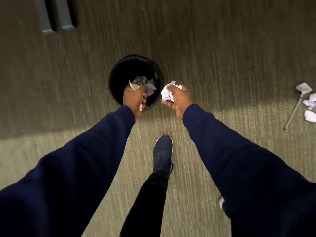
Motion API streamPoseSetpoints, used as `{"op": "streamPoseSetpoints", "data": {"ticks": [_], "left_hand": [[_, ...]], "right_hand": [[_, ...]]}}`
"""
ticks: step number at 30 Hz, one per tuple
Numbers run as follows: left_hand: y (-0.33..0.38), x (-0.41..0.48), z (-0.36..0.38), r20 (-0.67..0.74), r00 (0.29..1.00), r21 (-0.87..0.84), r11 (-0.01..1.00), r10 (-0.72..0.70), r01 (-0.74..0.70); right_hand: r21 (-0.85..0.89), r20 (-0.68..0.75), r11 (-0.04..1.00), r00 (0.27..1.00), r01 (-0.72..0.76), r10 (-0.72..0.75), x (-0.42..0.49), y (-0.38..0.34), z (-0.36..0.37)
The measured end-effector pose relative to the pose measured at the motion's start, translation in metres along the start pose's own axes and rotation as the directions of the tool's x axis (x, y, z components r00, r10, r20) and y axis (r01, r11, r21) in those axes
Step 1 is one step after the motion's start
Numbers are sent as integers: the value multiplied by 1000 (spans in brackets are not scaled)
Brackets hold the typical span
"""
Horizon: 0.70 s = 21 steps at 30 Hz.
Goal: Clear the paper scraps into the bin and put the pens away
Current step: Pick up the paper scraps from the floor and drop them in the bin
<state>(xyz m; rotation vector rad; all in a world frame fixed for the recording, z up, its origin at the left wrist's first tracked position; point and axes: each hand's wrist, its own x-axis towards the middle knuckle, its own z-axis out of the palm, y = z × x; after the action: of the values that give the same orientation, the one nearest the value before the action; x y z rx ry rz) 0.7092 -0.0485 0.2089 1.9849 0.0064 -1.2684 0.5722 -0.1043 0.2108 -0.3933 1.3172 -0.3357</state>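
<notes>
Ribbed, greenish-grey carpet (222,57) fills my view, its pile running in fine parallel lines. Beyond my fingers stands one round black bin (116,74), smooth-walled, with crumpled white and pale lilac paper scraps (145,82) lying inside.

My left hand (135,100) is over the bin's near rim, fingers curled tight around a creased tan-and-white wad (134,86) that pokes out past the knuckles. My right hand (179,100) is just to the right of the bin, over carpet, fingers pinched closed on a crumpled white ball of lined paper (168,92).

Well off to the right of my right fingers, I count about four loose white scraps (303,88) on the floor, bunched together, and one thin grey pen (293,112) lying slantwise among them.

Both sleeves are soft dark navy knit. One navy mesh shoe (162,151) is planted between my arms.
</notes>
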Motion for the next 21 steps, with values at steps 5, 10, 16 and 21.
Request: {"op": "streamPoseSetpoints", "data": {"ticks": [5,10,16,21], "left_hand": [[15,34,-30,-47,997,-186,981,-62,53],[22,48,-38,84,977,-360,908,-196,213],[16,51,-47,79,972,-180,955,-223,234],[10,37,-40,50,983,-163,970,-176,182]], "right_hand": [[-55,-56,998,998,-24,21,35,5,63],[-154,-6,987,999,-54,53,49,8,91],[-89,46,986,988,-141,146,51,5,89],[-91,65,989,990,-117,124,35,-1,67]]}}
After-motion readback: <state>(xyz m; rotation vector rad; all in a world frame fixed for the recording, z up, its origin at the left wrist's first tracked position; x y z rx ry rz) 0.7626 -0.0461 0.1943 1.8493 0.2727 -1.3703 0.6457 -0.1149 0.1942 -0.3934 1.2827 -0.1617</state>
